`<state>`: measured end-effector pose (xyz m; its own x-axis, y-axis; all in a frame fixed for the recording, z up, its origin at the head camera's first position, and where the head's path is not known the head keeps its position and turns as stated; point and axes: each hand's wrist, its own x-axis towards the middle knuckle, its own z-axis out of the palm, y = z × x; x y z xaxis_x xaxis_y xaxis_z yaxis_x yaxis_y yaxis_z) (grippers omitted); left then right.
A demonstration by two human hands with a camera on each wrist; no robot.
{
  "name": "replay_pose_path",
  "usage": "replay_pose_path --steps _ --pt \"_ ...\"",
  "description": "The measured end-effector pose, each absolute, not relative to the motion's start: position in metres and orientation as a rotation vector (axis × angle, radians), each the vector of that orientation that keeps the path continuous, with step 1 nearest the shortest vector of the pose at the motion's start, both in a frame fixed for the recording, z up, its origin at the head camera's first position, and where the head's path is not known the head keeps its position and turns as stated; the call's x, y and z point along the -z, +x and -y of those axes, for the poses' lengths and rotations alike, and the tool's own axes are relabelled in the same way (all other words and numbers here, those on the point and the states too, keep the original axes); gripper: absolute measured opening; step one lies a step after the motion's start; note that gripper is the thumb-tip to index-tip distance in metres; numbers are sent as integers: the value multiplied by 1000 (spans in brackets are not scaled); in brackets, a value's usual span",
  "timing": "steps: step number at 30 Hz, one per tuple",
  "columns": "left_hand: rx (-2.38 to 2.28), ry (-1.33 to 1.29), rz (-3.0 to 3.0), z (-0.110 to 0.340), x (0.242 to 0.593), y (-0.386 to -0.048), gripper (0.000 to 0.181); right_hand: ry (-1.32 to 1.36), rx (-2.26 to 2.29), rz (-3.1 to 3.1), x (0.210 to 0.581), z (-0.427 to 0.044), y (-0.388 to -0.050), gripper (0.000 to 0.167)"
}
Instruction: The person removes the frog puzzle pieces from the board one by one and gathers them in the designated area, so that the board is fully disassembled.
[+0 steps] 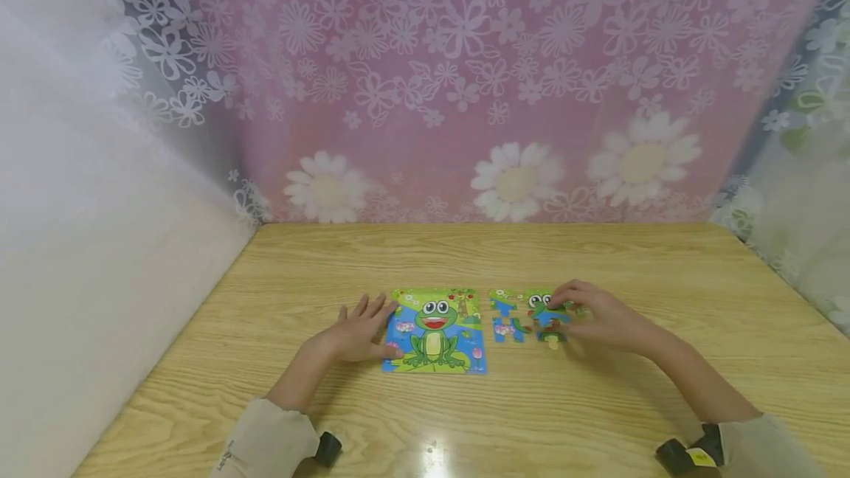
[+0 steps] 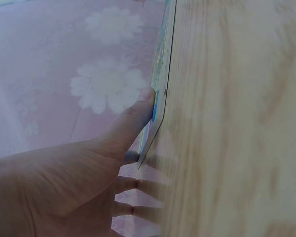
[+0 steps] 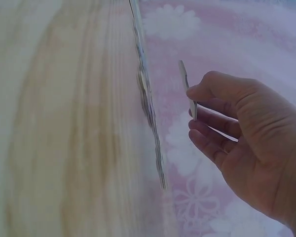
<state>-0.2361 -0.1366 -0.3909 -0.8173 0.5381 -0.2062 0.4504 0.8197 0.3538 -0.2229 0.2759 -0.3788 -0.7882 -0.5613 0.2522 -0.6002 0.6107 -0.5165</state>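
A square puzzle board (image 1: pixel 434 341) with a green frog picture lies flat on the table. My left hand (image 1: pixel 361 334) rests at its left side, fingers spread and thumb on the edge; the left wrist view shows the thumb (image 2: pixel 130 118) touching the board's rim. To the right, several loose jigsaw pieces (image 1: pixel 508 330) lie close together, showing parts of a similar frog picture. Over their right side, my right hand (image 1: pixel 600 319) pinches one thin puzzle piece (image 3: pixel 183 71) between thumb and fingers, raised off the table. The hand hides some of the pieces.
The wooden table (image 1: pixel 432 257) runs back to a pink flowered curtain (image 1: pixel 412 94). A pale wall-like sheet (image 1: pixel 99 205) stands at the left, and a flowered sheet (image 1: pixel 810 168) at the right. Dark devices (image 1: pixel 328 450) are worn at both wrists.
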Motion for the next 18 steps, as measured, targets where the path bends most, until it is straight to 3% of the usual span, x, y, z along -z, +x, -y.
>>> replay_pose_path --steps 18 --pt "-420 761 -2712 136 390 -236 87 1000 -814 2752 396 -324 -221 29"
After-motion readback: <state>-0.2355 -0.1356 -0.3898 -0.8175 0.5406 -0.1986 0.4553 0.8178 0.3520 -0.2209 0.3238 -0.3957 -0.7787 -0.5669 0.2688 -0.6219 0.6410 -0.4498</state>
